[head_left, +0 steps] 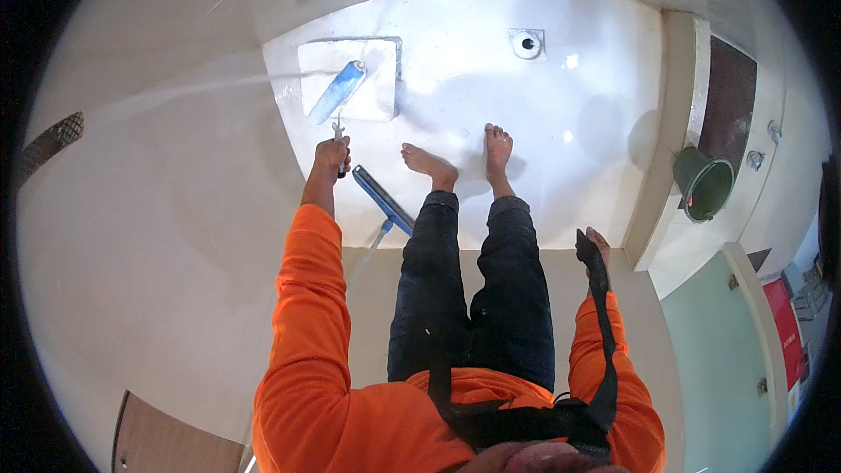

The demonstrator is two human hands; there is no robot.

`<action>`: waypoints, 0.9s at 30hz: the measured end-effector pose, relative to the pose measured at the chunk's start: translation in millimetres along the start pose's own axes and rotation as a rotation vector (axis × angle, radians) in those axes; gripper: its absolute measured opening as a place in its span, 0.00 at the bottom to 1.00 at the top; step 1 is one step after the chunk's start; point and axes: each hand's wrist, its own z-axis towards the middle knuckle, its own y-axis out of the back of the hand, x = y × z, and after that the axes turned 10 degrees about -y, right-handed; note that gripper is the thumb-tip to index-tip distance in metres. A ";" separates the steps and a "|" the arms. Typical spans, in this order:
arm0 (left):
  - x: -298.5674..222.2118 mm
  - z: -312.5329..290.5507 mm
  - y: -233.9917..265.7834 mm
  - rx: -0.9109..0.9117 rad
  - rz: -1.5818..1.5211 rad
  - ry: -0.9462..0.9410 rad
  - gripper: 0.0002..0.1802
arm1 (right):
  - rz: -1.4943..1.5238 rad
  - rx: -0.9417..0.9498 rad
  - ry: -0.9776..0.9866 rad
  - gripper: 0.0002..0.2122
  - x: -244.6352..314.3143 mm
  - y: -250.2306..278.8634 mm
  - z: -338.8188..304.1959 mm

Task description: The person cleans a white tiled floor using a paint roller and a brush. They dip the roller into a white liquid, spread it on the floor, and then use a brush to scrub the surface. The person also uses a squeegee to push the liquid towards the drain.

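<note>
Blue tool (338,92), gripped in the left hand (332,155), seen over the white block (378,92); pointing away from the person, long axis slanting forward and rightward. Right hand (601,242), partly behind black strap (599,285); grip cannot be told.

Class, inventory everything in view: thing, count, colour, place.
floor: 1, white, centre
slab: 1, white, upper left
unclear item: 1, blue, over slab
handled tool: 1, dark, below slab
squeegee: 1, blue and black, centre
drain: 1, white, upper middle
ledge: 1, cream, right
bucket: 1, green, right
fittings: 2, silver, upper right
glass door: 1, greenish, lower right
door: 1, brown, lower left
panel: 1, red, right edge
strap: 1, black, chest
sleeves: 2, orange, arms
trousers: 1, dark, legs
feet: 2, bare, floor
left hand: 1, bare, gripping tool
right hand: 1, bare, at strap
</note>
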 end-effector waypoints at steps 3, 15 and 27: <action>10.9 5.6 8.8 -0.029 0.032 -0.054 0.14 | -0.031 -0.012 -0.052 0.21 3.0 -6.0 -2.3; 33.2 36.1 18.2 -0.094 0.376 -0.229 0.16 | -0.048 -0.034 0.084 0.23 18.6 -9.4 22.9; 18.6 71.8 21.4 -0.015 0.213 -0.140 0.17 | -0.020 0.193 0.431 0.28 219.1 -181.6 -52.5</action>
